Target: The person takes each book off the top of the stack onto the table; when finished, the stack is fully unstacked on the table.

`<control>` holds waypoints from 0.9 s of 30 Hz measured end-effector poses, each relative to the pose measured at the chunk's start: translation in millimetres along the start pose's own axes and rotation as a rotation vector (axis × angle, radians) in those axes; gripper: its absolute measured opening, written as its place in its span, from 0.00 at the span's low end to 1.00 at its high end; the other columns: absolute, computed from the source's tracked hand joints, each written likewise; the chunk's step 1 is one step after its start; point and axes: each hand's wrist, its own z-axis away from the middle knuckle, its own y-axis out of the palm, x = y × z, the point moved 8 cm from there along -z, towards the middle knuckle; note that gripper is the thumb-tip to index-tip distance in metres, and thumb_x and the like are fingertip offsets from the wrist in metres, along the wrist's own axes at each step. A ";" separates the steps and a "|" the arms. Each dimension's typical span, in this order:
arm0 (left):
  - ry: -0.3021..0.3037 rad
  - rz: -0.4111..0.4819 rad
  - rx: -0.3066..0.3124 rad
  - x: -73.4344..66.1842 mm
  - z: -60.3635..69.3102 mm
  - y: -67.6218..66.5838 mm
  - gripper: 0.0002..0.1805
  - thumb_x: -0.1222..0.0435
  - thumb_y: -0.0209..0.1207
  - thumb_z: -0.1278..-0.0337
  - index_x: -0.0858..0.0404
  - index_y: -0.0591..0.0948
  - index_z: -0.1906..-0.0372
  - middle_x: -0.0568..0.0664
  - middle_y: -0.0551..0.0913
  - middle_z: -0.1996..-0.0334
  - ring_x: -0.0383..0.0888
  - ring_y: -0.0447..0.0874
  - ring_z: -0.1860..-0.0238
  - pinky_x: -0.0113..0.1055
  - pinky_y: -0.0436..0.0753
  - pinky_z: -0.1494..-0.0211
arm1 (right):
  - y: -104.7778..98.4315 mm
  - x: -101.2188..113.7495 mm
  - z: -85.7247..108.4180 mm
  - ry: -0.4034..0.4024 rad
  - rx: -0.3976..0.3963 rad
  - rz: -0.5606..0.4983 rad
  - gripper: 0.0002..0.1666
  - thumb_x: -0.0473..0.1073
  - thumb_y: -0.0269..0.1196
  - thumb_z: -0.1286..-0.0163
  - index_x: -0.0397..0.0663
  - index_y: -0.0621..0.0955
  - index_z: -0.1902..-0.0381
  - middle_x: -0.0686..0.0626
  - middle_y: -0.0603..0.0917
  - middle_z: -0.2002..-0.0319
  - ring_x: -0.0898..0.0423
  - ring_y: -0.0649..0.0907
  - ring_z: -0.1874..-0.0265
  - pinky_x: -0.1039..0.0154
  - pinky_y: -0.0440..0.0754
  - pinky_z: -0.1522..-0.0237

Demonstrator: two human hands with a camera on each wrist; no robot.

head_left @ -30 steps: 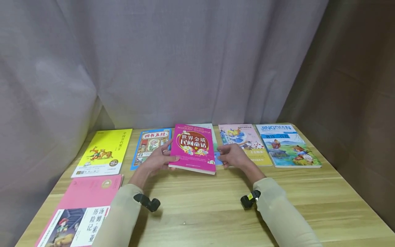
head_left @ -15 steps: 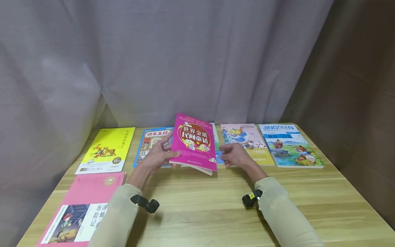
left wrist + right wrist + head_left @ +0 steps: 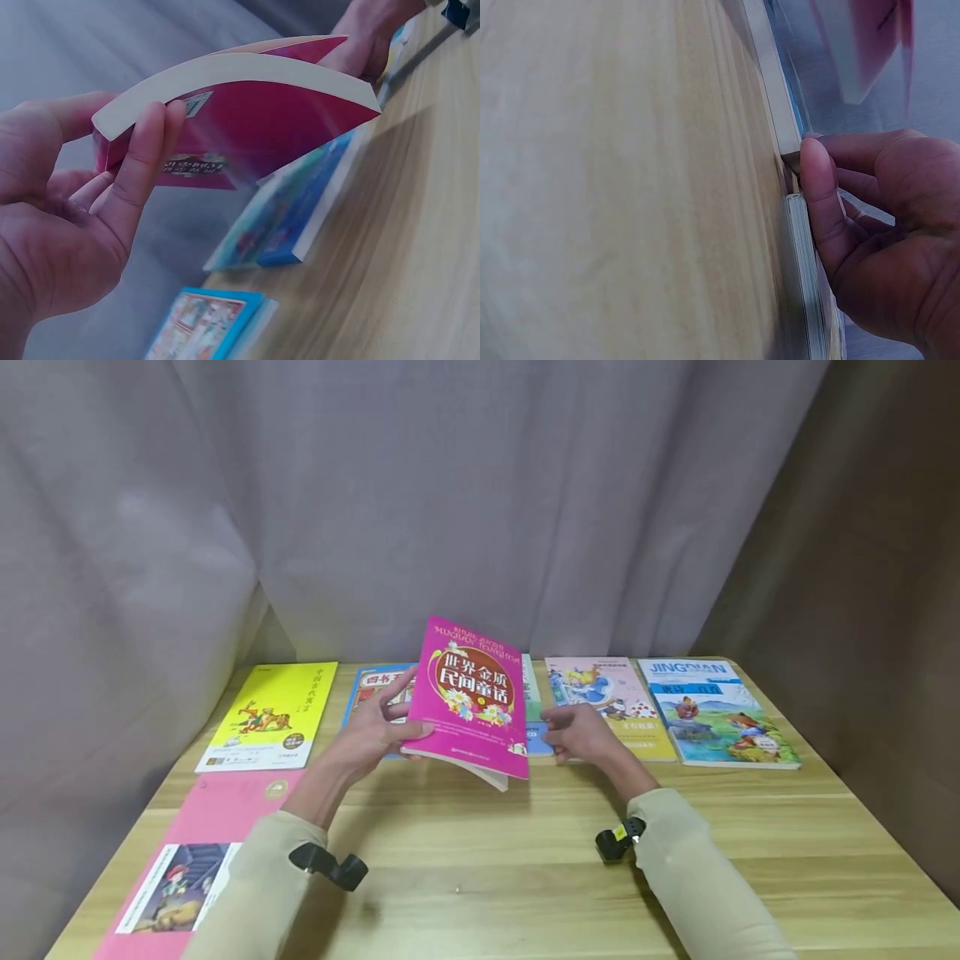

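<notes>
My left hand [image 3: 367, 727] holds a magenta book [image 3: 465, 706] by its left side, raised and tilted above the table. In the left wrist view, the book [image 3: 247, 124] bends, its pages fan slightly at the far end, and the fingers and thumb grip its spine side. Under and behind it lies a green and blue book [image 3: 534, 693], mostly covered in the head view. My right hand [image 3: 581, 732] has its fingers loosely bent at that book's right edge. In the right wrist view, the right hand's thumb and forefinger [image 3: 859, 150] are beside its corner, with no clear pinch.
A pink and yellow book [image 3: 637, 727] and a blue-topped book [image 3: 720, 714] lie to the right. Leftward are a blue-bordered book [image 3: 367, 689], a yellow book [image 3: 273, 714] and a pink book [image 3: 225, 810]. A grey curtain [image 3: 480, 510] hangs behind the wooden table [image 3: 480, 885].
The magenta book has been raised and tipped up in my left hand, its right side now free of the table. My right hand stays by the green and blue book.
</notes>
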 end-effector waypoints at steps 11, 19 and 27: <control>0.036 -0.030 -0.030 -26.3 49.1 -1.8 0.52 0.74 0.66 0.34 0.38 0.54 0.14 0.62 0.77 0.27 0.47 0.94 0.54 0.45 0.94 0.61 | -1.6 0.1 0.4 -0.025 0.025 -0.012 0.34 0.31 0.69 0.30 0.30 0.74 0.28 0.30 0.83 0.42 0.58 0.84 0.74 0.60 0.93 0.68; 0.064 -0.020 -0.006 -28.4 89.8 7.5 0.54 0.71 0.69 0.34 0.37 0.53 0.14 0.61 0.80 0.30 0.52 0.94 0.53 0.45 0.94 0.63 | -2.8 0.5 -0.5 -0.025 0.031 -0.019 0.34 0.31 0.68 0.30 0.31 0.74 0.28 0.29 0.82 0.41 0.57 0.85 0.73 0.60 0.93 0.67; 0.017 0.018 -0.041 -3.8 115.0 9.1 0.54 0.72 0.68 0.35 0.40 0.52 0.14 0.61 0.82 0.32 0.53 0.94 0.53 0.45 0.94 0.61 | 1.4 0.1 -0.7 -0.024 0.047 -0.023 0.33 0.32 0.67 0.28 0.31 0.73 0.27 0.28 0.81 0.39 0.58 0.85 0.73 0.60 0.93 0.67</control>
